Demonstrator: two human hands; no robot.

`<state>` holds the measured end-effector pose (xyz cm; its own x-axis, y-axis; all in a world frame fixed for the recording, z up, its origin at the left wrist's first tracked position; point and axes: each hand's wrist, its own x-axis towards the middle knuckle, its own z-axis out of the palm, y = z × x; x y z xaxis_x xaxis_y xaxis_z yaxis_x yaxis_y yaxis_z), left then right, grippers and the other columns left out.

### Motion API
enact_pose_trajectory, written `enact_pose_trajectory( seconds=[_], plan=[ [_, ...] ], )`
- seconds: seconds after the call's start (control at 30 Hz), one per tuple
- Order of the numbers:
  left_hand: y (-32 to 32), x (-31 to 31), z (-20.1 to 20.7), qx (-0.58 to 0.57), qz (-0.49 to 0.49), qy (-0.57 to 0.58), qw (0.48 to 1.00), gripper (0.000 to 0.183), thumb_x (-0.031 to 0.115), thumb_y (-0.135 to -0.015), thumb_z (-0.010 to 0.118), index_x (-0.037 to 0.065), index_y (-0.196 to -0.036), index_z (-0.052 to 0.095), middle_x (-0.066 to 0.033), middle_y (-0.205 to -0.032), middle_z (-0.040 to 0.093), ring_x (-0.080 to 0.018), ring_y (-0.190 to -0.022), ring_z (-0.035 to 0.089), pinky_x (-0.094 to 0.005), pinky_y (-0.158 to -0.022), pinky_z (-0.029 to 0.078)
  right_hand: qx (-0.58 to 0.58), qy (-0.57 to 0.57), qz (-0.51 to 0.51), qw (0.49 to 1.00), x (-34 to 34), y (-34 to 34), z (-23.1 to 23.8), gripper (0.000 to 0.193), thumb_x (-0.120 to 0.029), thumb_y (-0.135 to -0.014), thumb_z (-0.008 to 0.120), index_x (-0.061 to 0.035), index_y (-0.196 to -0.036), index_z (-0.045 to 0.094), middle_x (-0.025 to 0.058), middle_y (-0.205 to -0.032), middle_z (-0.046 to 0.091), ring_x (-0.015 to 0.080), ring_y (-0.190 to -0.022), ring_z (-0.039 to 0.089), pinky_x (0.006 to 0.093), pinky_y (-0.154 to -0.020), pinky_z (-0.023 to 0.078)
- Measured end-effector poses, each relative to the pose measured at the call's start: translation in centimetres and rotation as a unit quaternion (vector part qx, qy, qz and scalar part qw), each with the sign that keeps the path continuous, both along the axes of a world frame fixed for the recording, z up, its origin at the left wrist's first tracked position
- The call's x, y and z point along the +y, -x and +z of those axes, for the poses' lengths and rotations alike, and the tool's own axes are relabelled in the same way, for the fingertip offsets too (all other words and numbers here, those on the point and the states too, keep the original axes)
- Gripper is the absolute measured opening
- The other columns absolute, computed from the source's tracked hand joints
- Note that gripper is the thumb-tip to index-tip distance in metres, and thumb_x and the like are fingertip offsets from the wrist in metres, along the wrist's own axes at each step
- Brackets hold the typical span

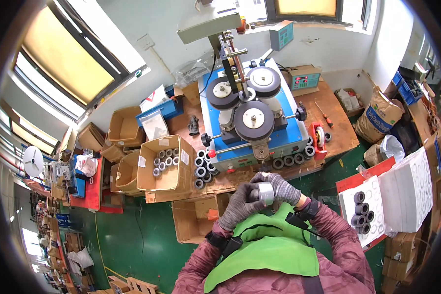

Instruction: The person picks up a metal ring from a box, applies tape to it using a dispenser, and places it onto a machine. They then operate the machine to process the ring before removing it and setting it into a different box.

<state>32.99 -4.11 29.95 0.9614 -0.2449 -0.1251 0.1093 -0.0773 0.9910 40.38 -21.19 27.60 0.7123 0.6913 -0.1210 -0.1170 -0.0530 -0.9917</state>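
Observation:
In front of my green apron, a short silvery cylinder (265, 193), perhaps a ring or a roll, is held between my two grey-gloved hands. My left hand (239, 206) has its fingers curled around the left side of it. From the right, my right hand (282, 188) closes on its upper side. Whether the piece has a hole through it, I cannot tell. Just beyond my hands stands a blue-topped machine (225, 152) with three dark round wheels. Several dark grey rings (289, 160) lie along its front edge.
More rings (201, 171) are piled left of the machine, beside an open cardboard box (166, 183) with rings inside. Another open carton (195, 223) sits below the bench edge. At right, a white foam tray (376, 223) carries several dark rings. A screwdriver (327, 117) lies on the bench.

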Motion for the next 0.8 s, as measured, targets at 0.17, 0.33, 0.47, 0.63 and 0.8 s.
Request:
enact_pose_trajectory(
  seconds=[0.17, 0.33, 0.47, 0.63, 0.8],
  plan=[
    [-1.3, 0.5, 0.0, 0.034, 0.026, 0.128, 0.991, 0.018, 0.013, -0.085, 0.062, 0.001, -0.096, 0.056, -0.0063, -0.112, 0.055, -0.0134, -0.105, 0.048, -0.0299, -0.092, 0.04, -0.249, 0.131, -0.071, 0.957, -0.5, -1.3, -0.7, 0.032, -0.025, -0.067, 0.076, -0.0074, -0.09, 0.063, 0.0095, -0.079, 0.063, 0.0223, -0.073, 0.062, 0.0326, -0.068, 0.049],
    [-1.9, 1.4, -0.6, 0.004, 0.025, 0.035, 0.999, 0.014, 0.011, -0.085, 0.061, 0.001, -0.094, 0.059, -0.0038, -0.102, 0.058, -0.0098, -0.09, 0.053, -0.0255, -0.08, 0.044, -0.245, 0.21, -0.062, 0.944, -1.0, -2.2, -2.0, 0.03, -0.034, -0.068, 0.073, -0.0122, -0.087, 0.063, 0.0101, -0.079, 0.064, 0.0283, -0.074, 0.063, 0.0373, -0.066, 0.049],
    [-2.4, 0.6, -1.3, 0.035, 0.085, 0.0, 0.996, 0.01, 0.01, -0.083, 0.062, 0.002, -0.088, 0.057, -0.002, -0.084, 0.06, -0.0086, -0.081, 0.054, -0.0233, -0.074, 0.045, -0.343, 0.315, -0.135, 0.875, -0.9, -2.6, -2.8, 0.023, -0.023, -0.069, 0.067, -0.0115, -0.088, 0.059, 0.011, -0.08, 0.063, 0.0316, -0.076, 0.062, 0.0413, -0.066, 0.049],
    [-3.1, 0.8, -2.3, 0.015, 0.151, -0.04, 0.988, 0.011, 0.013, -0.084, 0.062, 0.003, -0.084, 0.057, -0.0007, -0.074, 0.058, -0.0081, -0.07, 0.052, -0.0239, -0.067, 0.045, -0.338, 0.269, -0.11, 0.895, -1.2, -2.9, -3.2, 0.018, -0.024, -0.072, 0.065, -0.0111, -0.085, 0.065, 0.0111, -0.077, 0.063, 0.0266, -0.07, 0.062, 0.0351, -0.065, 0.048],
    [-3.0, 1.3, -3.7, 0.012, 0.153, 0.027, 0.988, 0.016, 0.016, -0.085, 0.063, 0.002, -0.084, 0.054, -0.0029, -0.07, 0.058, -0.0099, -0.065, 0.055, -0.0247, -0.06, 0.046, -0.204, 0.069, -0.025, 0.976, -1.2, -2.1, -1.3, 0.019, -0.012, -0.073, 0.065, -0.0082, -0.092, 0.064, 0.01, -0.079, 0.065, 0.0235, -0.075, 0.064, 0.0314, -0.069, 0.049]
  ],
)
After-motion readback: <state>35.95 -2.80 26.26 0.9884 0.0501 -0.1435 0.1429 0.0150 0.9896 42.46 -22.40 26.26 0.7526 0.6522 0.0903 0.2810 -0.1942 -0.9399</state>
